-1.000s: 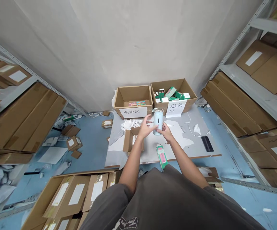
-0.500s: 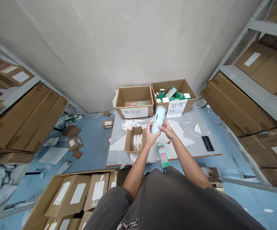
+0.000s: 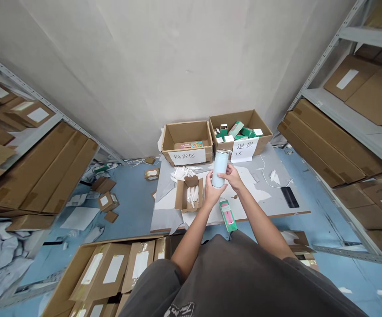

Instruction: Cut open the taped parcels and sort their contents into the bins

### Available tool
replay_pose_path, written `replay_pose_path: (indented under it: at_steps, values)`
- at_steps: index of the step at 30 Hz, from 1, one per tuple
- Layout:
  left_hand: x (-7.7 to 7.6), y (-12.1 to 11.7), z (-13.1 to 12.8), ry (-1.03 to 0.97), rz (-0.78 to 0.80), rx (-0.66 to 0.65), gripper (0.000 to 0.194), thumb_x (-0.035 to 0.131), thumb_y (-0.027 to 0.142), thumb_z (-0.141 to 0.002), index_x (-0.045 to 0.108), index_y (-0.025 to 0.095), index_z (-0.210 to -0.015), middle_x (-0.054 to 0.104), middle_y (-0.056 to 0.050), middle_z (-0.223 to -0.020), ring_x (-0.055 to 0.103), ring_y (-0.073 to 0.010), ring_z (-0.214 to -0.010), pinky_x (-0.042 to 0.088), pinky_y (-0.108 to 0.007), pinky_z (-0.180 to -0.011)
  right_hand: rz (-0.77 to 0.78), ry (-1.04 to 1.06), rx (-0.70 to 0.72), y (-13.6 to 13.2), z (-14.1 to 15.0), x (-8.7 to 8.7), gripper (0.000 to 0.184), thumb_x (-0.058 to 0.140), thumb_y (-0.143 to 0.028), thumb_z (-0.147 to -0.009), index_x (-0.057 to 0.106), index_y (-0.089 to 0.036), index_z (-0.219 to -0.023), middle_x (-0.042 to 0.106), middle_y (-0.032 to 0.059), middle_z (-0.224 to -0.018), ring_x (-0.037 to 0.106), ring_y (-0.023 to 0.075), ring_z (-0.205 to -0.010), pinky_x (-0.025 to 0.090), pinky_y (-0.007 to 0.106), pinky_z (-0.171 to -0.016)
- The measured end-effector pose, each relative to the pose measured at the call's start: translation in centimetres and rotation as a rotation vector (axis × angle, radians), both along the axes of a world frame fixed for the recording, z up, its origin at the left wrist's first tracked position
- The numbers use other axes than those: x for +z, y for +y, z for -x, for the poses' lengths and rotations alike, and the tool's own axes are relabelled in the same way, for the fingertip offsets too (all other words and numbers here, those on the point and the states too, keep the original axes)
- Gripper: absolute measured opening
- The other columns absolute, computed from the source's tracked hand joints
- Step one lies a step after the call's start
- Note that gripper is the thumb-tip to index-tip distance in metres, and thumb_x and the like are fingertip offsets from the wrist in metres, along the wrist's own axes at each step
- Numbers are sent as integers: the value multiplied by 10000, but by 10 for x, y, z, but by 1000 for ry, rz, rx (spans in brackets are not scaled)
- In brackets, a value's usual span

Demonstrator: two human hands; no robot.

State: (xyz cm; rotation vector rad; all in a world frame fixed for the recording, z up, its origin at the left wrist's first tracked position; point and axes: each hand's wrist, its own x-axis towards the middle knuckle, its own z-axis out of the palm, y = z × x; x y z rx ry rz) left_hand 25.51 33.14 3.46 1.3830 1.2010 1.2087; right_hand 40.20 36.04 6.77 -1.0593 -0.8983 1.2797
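Note:
A light blue thermos bottle point(image 3: 220, 169) with a metallic rim at its top stands nearly upright above the table, held in both hands. My left hand point(image 3: 212, 190) wraps its lower left side, closed on it. From the right, my right hand point(image 3: 233, 177) grips the bottle's lower part with thumb and fingers. Below the hands, a green and pink product box point(image 3: 228, 215) lies at the table's front edge. To the left sits an opened small carton point(image 3: 180, 196) with white wrapped pieces inside.
Two labelled cardboard boxes stand at the back: the left box point(image 3: 187, 156) holds a few colourful packs, the right box point(image 3: 260, 143) several green-and-white boxes. A phone point(image 3: 290, 197) lies at the table's right. Shelves with cartons flank both sides; a large carton point(image 3: 59, 281) of parcels is front left.
The bottle has been turned about its axis, so its dark marking no longer shows, and it stands more upright. My fingers have shifted slightly on it. The view has moved a little.

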Motion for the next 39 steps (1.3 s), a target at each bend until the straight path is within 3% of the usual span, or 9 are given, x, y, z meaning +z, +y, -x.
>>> replay_pose_path:
  at_steps: [3,9,12,15,17,22,29,35,39]
  values:
    - [1,-1,-3,-48,-16,-5,898,913,408,-745,473,266,-1516,607,-141,-1454,637,-304,-1266,531,-452,-1053,-34,21,54,-3,0,4,718,1012,-379,-566,623,-293,-1163,779,36,-1156,714,291,-1131,592,452,-1015]
    - [-2,5,4,-247,119,-277,900,900,531,-756,470,241,-1491,669,-123,-1347,676,-304,-1212,565,-427,-998,-29,71,236,-6,-9,11,653,970,-404,-631,655,-268,-1187,784,51,-1159,729,305,-1124,621,457,-960]
    - [-1,2,4,-108,70,-164,974,946,452,-710,450,254,-1524,615,-141,-1444,641,-326,-1284,547,-447,-1041,-18,25,175,-3,-5,9,643,981,-402,-625,659,-263,-1164,788,47,-1121,739,289,-1084,626,435,-947]
    - [-1,-2,1,-39,12,8,1085,954,385,-694,355,277,-1593,515,-173,-1557,633,-309,-1298,548,-433,-1047,-13,-40,78,2,2,5,747,1010,-391,-576,620,-282,-1204,777,45,-1147,734,283,-1097,624,439,-967]
    - [0,-2,-1,-14,-21,49,1069,944,375,-703,359,286,-1594,511,-170,-1557,644,-295,-1278,555,-426,-1040,-11,-82,4,5,5,2,815,1024,-377,-543,585,-293,-1224,765,50,-1169,728,287,-1107,618,455,-981]
    - [0,6,-2,-14,-41,6,929,907,435,-754,449,258,-1542,587,-157,-1478,661,-296,-1268,574,-417,-1025,-35,-100,-50,6,6,1,902,1030,-366,-537,540,-308,-1293,725,67,-1249,706,293,-1152,597,461,-1013]
    - [0,17,7,-232,59,-197,982,889,585,-757,447,229,-1558,607,-177,-1453,641,-312,-1292,578,-437,-1025,-7,13,129,1,-5,9,722,978,-370,-638,613,-301,-1257,768,31,-1134,736,288,-1095,609,460,-1006]
    - [6,13,8,-33,21,-74,1065,962,402,-700,417,305,-1609,562,-137,-1506,632,-279,-1267,561,-406,-1017,15,-31,-34,5,1,1,865,1014,-314,-548,544,-316,-1274,756,35,-1154,744,279,-1037,641,443,-913]
    - [1,16,6,-92,20,-106,1002,934,461,-733,433,270,-1581,602,-136,-1456,643,-282,-1270,555,-412,-1040,-3,-60,-35,4,3,-1,949,1028,-310,-530,532,-318,-1339,739,49,-1197,731,283,-1092,625,441,-950]
